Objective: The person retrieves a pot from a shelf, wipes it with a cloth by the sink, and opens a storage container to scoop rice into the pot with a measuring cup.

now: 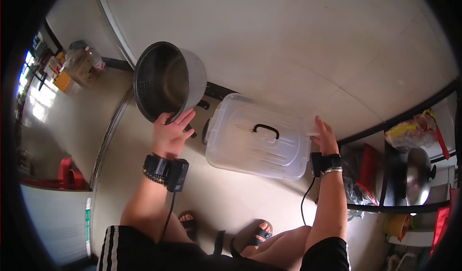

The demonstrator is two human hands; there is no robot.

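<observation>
My left hand (172, 134) grips the rim of a rice cooker inner pot (196, 76), thumb at the edge and fingers against the outer wall. The pot is tilted on its side, its dark mouth facing left, with measuring marks inside. My right hand (326, 137) is closed around a pale translucent piece (313, 126) whose kind I cannot make out. It is beside the right end of a clear plastic storage box (231, 151), which stands on the floor with its lid on. A black handle (266, 128) sits on the lid.
Behind the box rises a pale wall (288, 40). To the right, a dark-edged shelf holds a metal pan lid (417, 177) and plastic bags (411, 131). A sliding-door track (108, 136) runs along the left; a cardboard box (82, 71) stands beyond. My feet (260, 233) are below.
</observation>
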